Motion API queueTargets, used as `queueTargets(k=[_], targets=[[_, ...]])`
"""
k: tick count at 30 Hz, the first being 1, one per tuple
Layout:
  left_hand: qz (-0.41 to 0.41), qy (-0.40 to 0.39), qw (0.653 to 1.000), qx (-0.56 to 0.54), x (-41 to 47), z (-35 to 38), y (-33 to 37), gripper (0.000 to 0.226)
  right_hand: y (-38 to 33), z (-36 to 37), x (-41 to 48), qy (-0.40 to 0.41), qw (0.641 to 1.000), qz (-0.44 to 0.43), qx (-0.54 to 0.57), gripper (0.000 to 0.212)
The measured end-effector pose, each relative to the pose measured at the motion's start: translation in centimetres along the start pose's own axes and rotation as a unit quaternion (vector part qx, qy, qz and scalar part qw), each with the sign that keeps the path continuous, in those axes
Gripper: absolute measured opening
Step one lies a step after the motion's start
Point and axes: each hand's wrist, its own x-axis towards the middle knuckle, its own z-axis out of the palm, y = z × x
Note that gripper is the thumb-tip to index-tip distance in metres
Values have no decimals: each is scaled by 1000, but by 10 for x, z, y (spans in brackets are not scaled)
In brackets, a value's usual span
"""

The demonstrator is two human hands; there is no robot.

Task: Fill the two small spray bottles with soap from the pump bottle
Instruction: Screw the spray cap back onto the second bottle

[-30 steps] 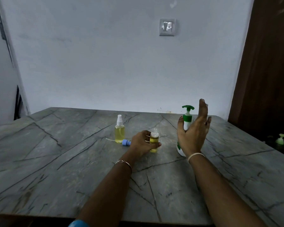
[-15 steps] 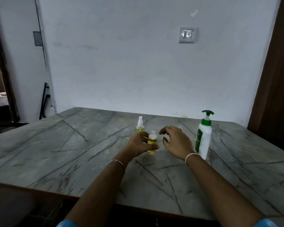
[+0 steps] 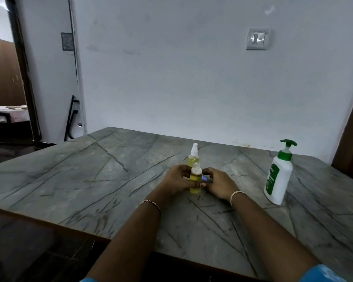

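Gripping bottle (image 3: 195,175), left hand (image 3: 176,179), veined table (image 3: 90,180), white wall (image 3: 171,78)

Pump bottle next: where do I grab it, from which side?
Wrap the right hand round the pump bottle at its white body, below the green collar, from the side facing the hands. It stands upright, touching nothing; the narrow pump head would likely sink.

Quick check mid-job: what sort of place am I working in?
Probably a room in a home: a stone-patterned table against a plain wall with a light switch, and a doorway at left showing a bed beyond.
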Motion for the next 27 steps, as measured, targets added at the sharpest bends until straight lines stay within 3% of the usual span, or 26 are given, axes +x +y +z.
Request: queueTargets(k=[10, 16, 27], targets=[[-19, -12, 1000, -18, -1, 1, 2, 59, 0, 6, 0, 59, 998, 1, -28, 22], [-22, -18, 999, -33, -3, 2, 2, 58, 3, 0, -4, 65, 997, 13, 40, 19], [-24, -11, 999, -18, -3, 4, 1, 67, 1, 1, -5, 40, 998, 1, 52, 29]])
